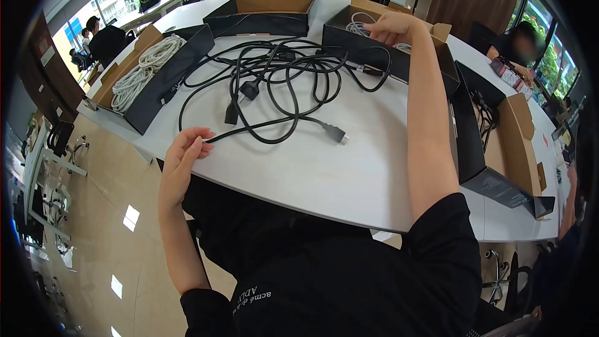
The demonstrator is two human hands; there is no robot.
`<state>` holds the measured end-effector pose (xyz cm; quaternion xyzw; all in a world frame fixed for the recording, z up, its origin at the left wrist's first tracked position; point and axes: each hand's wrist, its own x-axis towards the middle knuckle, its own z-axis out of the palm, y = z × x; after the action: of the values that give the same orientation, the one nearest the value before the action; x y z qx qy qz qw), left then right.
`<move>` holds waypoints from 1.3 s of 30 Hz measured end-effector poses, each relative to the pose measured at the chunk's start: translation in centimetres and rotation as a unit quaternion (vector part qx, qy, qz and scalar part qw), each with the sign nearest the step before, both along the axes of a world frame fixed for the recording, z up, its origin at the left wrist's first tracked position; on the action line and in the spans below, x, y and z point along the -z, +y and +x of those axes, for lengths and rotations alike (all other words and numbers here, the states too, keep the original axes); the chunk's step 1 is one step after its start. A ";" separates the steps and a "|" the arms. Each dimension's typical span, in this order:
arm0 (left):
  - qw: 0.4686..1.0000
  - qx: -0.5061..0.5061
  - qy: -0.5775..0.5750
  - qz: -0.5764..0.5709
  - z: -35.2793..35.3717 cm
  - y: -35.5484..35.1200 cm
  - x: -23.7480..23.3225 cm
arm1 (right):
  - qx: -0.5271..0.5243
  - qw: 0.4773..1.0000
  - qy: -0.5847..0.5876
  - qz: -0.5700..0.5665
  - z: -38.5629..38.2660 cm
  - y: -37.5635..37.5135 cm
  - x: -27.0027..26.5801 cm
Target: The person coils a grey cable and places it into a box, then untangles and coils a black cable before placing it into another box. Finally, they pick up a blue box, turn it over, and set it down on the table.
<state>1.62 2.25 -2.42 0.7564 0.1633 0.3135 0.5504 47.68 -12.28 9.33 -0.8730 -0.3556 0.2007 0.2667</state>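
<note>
A loose tangle of black cables (292,97) covers the middle of the white table. Among them show a black power plug (249,90) and a grey video connector (335,133). At the table's near edge, my left hand (187,153) pinches a black cable between thumb and fingers. My right hand (393,27) reaches over the wall of the back right box (365,50), its fingers curled down on a white cable (358,27) inside. Its fingertips are partly hidden.
The left box (178,75) holds coiled white cables (146,65). Another box (259,22) stands at the back. The right box (474,143) contains black cables (485,118). Beyond it, a person (518,50) sits on the right. The white table's front edge (299,209) curves before me.
</note>
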 end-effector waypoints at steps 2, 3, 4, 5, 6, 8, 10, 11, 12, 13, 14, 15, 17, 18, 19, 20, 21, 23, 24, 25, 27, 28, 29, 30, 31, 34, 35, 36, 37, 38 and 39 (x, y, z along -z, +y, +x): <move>1.000 -0.005 0.002 0.008 0.0 -0.1 0.0 | -0.031 0.988 -0.141 0.060 2.3 0.8 0.1; 1.000 -0.003 0.002 0.008 0.0 -0.1 0.0 | -0.045 0.963 -0.238 0.122 4.0 1.9 1.0; 1.000 -0.003 0.001 0.009 0.0 -0.1 0.0 | -0.058 0.923 -0.332 0.183 5.3 2.8 1.9; 1.000 -0.003 0.001 0.010 0.0 0.0 0.1 | -0.041 0.895 -0.406 0.181 5.5 3.8 2.4; 1.000 -0.001 0.000 0.009 0.0 0.0 0.0 | -0.051 0.928 -0.345 0.132 5.4 5.0 3.6; 1.000 0.002 -0.001 0.006 0.0 0.0 0.0 | -0.074 0.973 -0.216 0.031 5.2 7.3 5.8; 1.000 0.001 -0.002 0.006 0.0 0.0 0.1 | -0.008 0.972 -0.231 -0.027 2.2 6.7 6.7; 1.000 0.000 -0.001 0.006 0.0 0.1 0.1 | -0.031 0.973 -0.225 -0.041 1.2 6.1 5.5; 1.000 0.003 -0.002 0.007 0.0 0.1 0.1 | -0.054 0.973 -0.218 -0.055 0.3 5.6 4.5; 1.000 0.005 -0.003 0.007 0.0 0.1 0.1 | -0.070 0.966 -0.237 -0.070 -0.1 5.5 4.1; 1.000 0.007 -0.002 0.008 0.0 0.1 0.1 | -0.086 0.959 -0.255 -0.085 -0.5 5.4 3.8; 1.000 0.007 0.003 0.009 0.0 0.1 0.1 | -0.102 0.952 -0.273 -0.098 -0.8 5.3 3.8; 1.000 0.004 0.006 0.012 0.1 -0.1 0.1 | -0.119 0.956 -0.243 -0.113 0.0 6.2 3.4; 1.000 0.002 0.007 0.014 0.1 -0.2 0.1 | -0.128 0.958 -0.228 -0.120 -0.4 6.5 3.0; 1.000 0.003 0.003 0.007 0.1 -0.2 0.2 | -0.136 0.950 -0.251 -0.127 -1.2 6.4 1.7; 1.000 0.005 0.001 0.017 0.2 -0.3 0.2 | -0.140 0.937 -0.318 -0.042 -0.9 6.3 1.8; 1.000 0.007 -0.001 0.027 0.3 -0.3 0.3 | -0.151 0.938 -0.313 -0.019 -2.2 6.1 0.8; 0.999 -0.007 -0.007 0.041 0.6 -0.4 0.8 | -0.166 0.928 -0.332 0.030 -5.8 5.2 -1.7; 0.997 -0.019 0.003 0.070 0.7 -0.4 1.1 | -0.169 0.917 -0.357 0.056 -7.4 4.9 -2.4; 0.995 -0.031 0.013 0.098 0.8 -0.5 1.3 | -0.171 0.905 -0.380 0.082 -9.1 4.8 -2.9; 0.984 -0.058 0.029 0.163 1.0 -1.1 1.2 | -0.235 0.913 -0.325 0.078 -13.1 4.9 -3.2; 0.978 -0.070 0.038 0.194 1.2 -1.4 1.1 | -0.267 0.914 -0.298 0.075 -14.6 5.3 -3.2; 0.970 -0.081 0.048 0.225 1.3 -1.6 1.0 | -0.341 0.888 -0.299 0.075 -15.4 6.3 -2.4; 0.961 -0.092 0.057 0.256 1.4 -1.8 1.0 | -0.413 0.857 -0.298 0.075 -16.0 7.5 -1.0; 0.961 -0.095 0.055 0.255 1.4 -2.0 0.9 | -0.429 0.847 -0.311 0.028 -17.1 8.4 0.2; 0.961 -0.100 0.046 0.253 1.5 -2.6 0.5 | -0.431 0.792 -0.413 -0.127 -20.2 10.9 4.0; 0.957 -0.089 0.045 0.274 1.6 -2.8 0.4 | -0.416 0.776 -0.467 -0.075 -19.8 11.9 5.7; 0.952 -0.077 0.045 0.293 1.6 -3.0 0.4 | -0.412 0.778 -0.469 -0.068 -19.7 12.2 5.7; 0.947 -0.066 0.044 0.312 1.6 -3.1 0.4 | -0.409 0.780 -0.470 -0.061 -19.6 12.4 5.6; 0.937 -0.067 0.052 0.340 1.7 -3.0 0.5 | -0.406 0.781 -0.471 -0.056 -19.4 12.6 5.6; 0.926 -0.069 0.059 0.367 1.8 -2.8 0.8 | -0.405 0.785 -0.462 -0.072 -19.1 12.3 5.1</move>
<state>3.39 -0.54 -3.25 0.9096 0.1206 0.3433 0.2004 28.57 0.05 4.23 -0.6535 -0.7420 -0.1121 -0.0990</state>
